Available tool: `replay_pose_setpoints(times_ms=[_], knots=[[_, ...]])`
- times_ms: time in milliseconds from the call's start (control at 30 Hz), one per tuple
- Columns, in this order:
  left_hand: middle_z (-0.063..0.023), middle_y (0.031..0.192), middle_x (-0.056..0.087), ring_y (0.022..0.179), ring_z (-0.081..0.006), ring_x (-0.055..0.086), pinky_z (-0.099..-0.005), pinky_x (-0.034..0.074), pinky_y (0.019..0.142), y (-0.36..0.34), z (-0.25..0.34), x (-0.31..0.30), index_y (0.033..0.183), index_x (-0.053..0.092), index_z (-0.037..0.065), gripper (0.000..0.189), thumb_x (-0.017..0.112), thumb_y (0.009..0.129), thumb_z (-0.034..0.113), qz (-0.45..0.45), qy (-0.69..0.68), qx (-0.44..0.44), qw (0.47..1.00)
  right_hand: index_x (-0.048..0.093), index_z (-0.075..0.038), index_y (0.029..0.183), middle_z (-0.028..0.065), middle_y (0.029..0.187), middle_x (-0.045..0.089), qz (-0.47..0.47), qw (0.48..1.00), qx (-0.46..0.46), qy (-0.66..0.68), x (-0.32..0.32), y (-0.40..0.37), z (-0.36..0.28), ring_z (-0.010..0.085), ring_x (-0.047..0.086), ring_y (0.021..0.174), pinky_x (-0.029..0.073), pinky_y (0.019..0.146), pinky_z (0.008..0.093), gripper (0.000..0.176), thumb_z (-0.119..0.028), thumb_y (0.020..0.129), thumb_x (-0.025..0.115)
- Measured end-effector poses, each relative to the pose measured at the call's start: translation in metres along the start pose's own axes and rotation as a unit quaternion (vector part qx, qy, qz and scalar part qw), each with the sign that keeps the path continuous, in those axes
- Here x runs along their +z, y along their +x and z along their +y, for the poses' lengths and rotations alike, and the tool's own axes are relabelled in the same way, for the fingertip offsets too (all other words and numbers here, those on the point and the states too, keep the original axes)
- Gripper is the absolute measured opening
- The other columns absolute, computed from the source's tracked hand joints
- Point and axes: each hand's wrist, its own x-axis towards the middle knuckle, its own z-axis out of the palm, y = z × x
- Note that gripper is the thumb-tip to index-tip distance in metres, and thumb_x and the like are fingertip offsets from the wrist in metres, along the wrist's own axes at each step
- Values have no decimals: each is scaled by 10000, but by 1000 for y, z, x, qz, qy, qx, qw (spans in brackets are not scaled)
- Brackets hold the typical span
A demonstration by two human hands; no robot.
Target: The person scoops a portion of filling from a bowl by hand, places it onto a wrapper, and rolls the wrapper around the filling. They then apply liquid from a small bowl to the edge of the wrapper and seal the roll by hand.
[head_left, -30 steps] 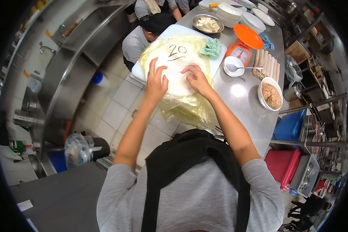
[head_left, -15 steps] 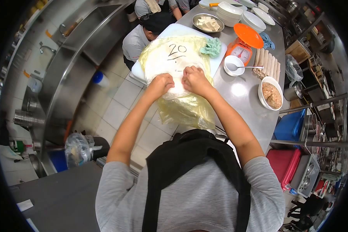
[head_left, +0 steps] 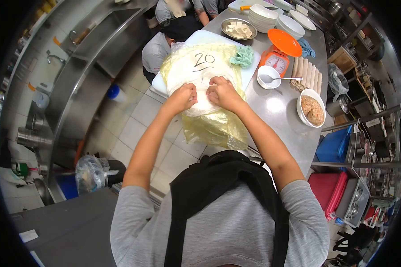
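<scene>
A flat white bundle [head_left: 182,79] in clear plastic, marked "20", lies on a yellow plastic bag [head_left: 214,129] over a white cutting board [head_left: 200,37]. My left hand [head_left: 184,96] rests on its near edge, fingers curled in; what they pinch is too small to make out. Just to the right, my right hand [head_left: 220,92] bends its fingers down onto the same edge, and its grip is unclear. A crumpled green cloth [head_left: 242,57] sits at the board's right corner.
An orange scale [head_left: 276,60], a white bowl with a spoon [head_left: 268,77], rolled pieces [head_left: 308,73] and a bowl of filling [head_left: 312,110] stand to the right. Behind are a bowl of white chunks [head_left: 239,29] and stacked dishes [head_left: 262,17]. A person [head_left: 158,51] is beyond the board.
My right hand has shifted slightly left and its fingers have spread a little. My left hand has moved slightly left along the bundle's edge.
</scene>
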Motion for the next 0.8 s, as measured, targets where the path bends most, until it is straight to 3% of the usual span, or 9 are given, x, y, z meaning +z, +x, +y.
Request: replay_pose_setpoints(times_ms=[133,267,367,433,467,533,567,633,800], knots=[[-112,911,568,915,-290,560,-372,455,809,0,-8,5,787,618,-6,177,734,679,74,17,8,4,1000,685,-106,812,65,1055,551,16,999,-52,-2,-4,-3,-8,235,496,1059,405,882,428,108,-142,714,657],[-116,913,580,913,-288,569,-364,463,801,1,-8,-7,790,619,-10,166,724,692,72,-25,-2,-7,1000,689,-90,832,71,1040,560,-1,999,-35,-21,3,3,-3,231,507,1041,417,871,422,123,-127,723,647],[-119,921,588,905,-283,580,-364,470,789,2,-11,-8,825,606,-10,171,708,709,65,-22,-38,-18,999,664,-58,797,90,1019,562,59,998,-32,7,-3,8,-7,245,515,1025,432,854,395,96,-113,724,636],[-94,877,607,816,-211,610,-326,485,747,3,4,-18,872,588,-10,159,684,772,69,118,-54,17,991,614,-26,809,105,902,588,145,984,-77,64,-23,12,-14,282,565,877,462,767,356,85,-99,765,615],[-94,877,607,816,-211,610,-326,485,747,8,10,-24,872,588,-10,159,684,772,69,117,-51,20,992,614,-26,809,105,902,588,148,984,-77,62,-33,15,-19,282,565,877,462,767,356,85,-99,765,615],[-78,761,614,691,-161,600,-265,476,689,15,31,-40,872,571,-3,119,650,821,70,234,-170,-15,957,550,-30,906,76,821,572,145,954,-4,262,-59,17,-34,177,552,786,442,707,284,104,-99,842,593],[-78,761,614,691,-161,600,-265,476,689,20,42,-52,872,571,-3,119,650,821,70,233,-169,-14,958,550,-30,906,76,821,572,146,954,-3,263,-73,18,-43,177,552,786,442,707,284,104,-99,842,593],[-22,739,615,660,-56,550,-198,436,632,33,70,-85,893,575,-5,103,620,883,87,272,-257,-6,927,523,-39,954,20,763,564,196,919,44,339,-104,21,-59,120,519,714,432,673,263,126,-136,897,579],[14,785,611,701,-17,517,-162,396,609,76,111,-129,954,595,-16,140,629,893,105,195,-365,63,908,554,-24,1080,38,809,641,216,871,25,440,-154,6,-59,118,596,771,479,702,293,323,-142,813,691]])
